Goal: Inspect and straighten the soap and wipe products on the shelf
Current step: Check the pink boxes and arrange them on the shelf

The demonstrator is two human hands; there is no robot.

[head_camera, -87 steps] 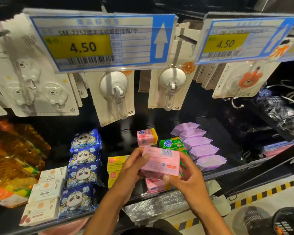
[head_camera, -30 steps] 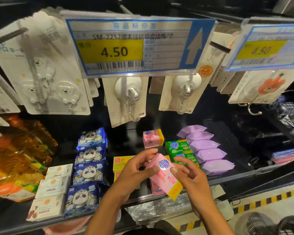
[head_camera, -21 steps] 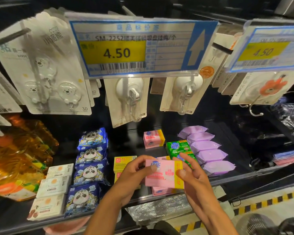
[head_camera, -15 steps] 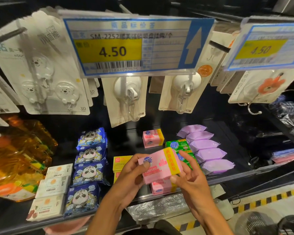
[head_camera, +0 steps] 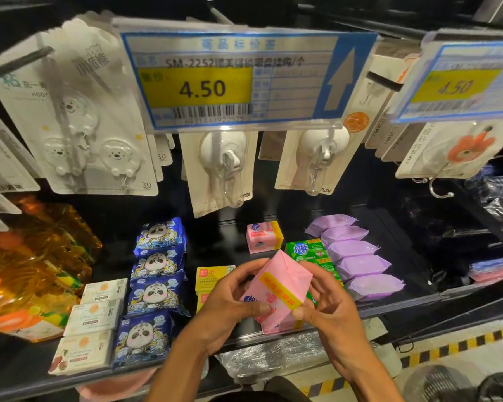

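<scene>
Held item: a pink soap box [head_camera: 279, 285], tilted with one corner pointing to the far side and a yellow band across its face. It is held above the near edge of the shelf [head_camera: 404, 299].
Left hand [head_camera: 233, 300]: the fingers curl round the box's left side and the thumb presses on the near face by the blue logo.
Right hand [head_camera: 330, 306]: the fingers curl behind the box's right side and the thumb tip sits at the near end of the yellow band.
Under the box: a second pink box [head_camera: 276, 326] lies on the shelf, mostly hidden.
Far centre: a third pink box [head_camera: 264, 237] stands alone.
Right of the hands: green soap boxes [head_camera: 307, 250], then a row of purple packs [head_camera: 357, 265] running from near to far.
Left of the hands: yellow boxes [head_camera: 212, 278], then a column of blue panda wipe packs [head_camera: 157, 285], then white soap boxes [head_camera: 95, 317].
Far left: orange refill pouches [head_camera: 35, 271].
Above: a price tag [head_camera: 238, 82] reading 4.50, with carded hooks [head_camera: 224, 169] hanging behind it.
</scene>
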